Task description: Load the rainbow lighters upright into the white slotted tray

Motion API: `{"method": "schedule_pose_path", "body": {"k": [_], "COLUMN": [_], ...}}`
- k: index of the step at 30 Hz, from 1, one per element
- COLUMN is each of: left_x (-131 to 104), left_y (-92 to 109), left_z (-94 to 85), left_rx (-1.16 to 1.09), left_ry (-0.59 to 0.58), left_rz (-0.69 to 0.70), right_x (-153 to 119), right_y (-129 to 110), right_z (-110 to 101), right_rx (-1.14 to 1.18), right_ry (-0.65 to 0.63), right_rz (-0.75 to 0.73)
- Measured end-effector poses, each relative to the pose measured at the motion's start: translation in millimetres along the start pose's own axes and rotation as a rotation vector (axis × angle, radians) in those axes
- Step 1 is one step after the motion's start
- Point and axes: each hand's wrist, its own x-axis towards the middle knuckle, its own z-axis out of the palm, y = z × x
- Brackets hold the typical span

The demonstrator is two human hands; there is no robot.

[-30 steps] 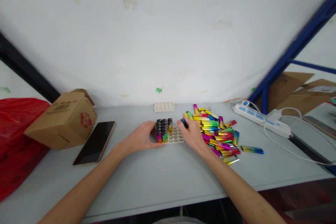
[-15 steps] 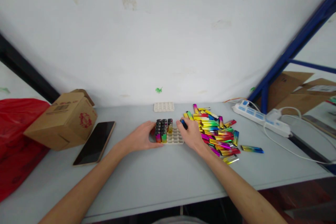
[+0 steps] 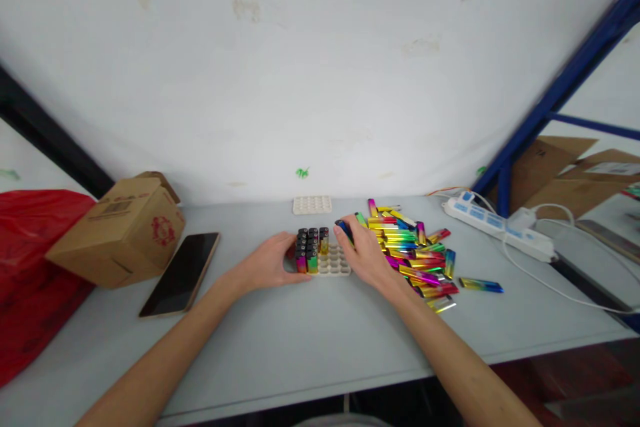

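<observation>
Lighters (image 3: 307, 248) are standing in a pale tray (image 3: 334, 267) on a grey table (image 3: 310, 340), a scuffed white wall (image 3: 320, 80) rising behind; the left hand (image 3: 273, 260) is clamping fingers round the tray, the right hand (image 3: 366, 255) pinching a blue lighter (image 3: 344, 229).

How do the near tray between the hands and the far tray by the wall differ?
The near tray has black-topped lighters standing upright toward its left side; the far tray shows its whole patterned face. The left hand curls around the near tray's left end, while no hand touches the far tray. Both are pale, with rows of repeating cells.
</observation>
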Motion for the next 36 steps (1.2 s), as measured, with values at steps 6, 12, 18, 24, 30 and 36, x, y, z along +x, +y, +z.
{"method": "schedule_pose_path", "body": {"k": [6,12,18,24,30,36], "left_x": [0.1,-0.3,-0.3,-1.0,-0.1,1.1], "left_y": [-1.2,-4.3,-7.1,-2.7,-1.7,-4.8], "left_z": [2.0,3.6,5.1,2.7,2.0,3.3], "left_rx": [0.005,-0.010,-0.002,-0.004,-0.009,-0.009], "left_ry": [0.011,0.020,0.011,0.013,-0.007,0.006], "left_rz": [0.000,0.017,0.030,0.016,0.013,0.015], "right_x": [2.7,3.0,3.3,2.0,7.8,15.1], "right_y": [-8.7,-1.8,8.9,0.6,15.8,55.3], "right_z": [-14.1,-11.9,-7.7,-2.2,-10.2,-15.4], "right_rx": [0.041,0.033,-0.075,-0.298,-0.273,-0.548], "right_ry": [-0.110,-0.212,-0.314,-0.284,-0.162,-0.054], "right_rz": [-0.154,-0.092,-0.181,-0.061,-0.051,0.014]}}
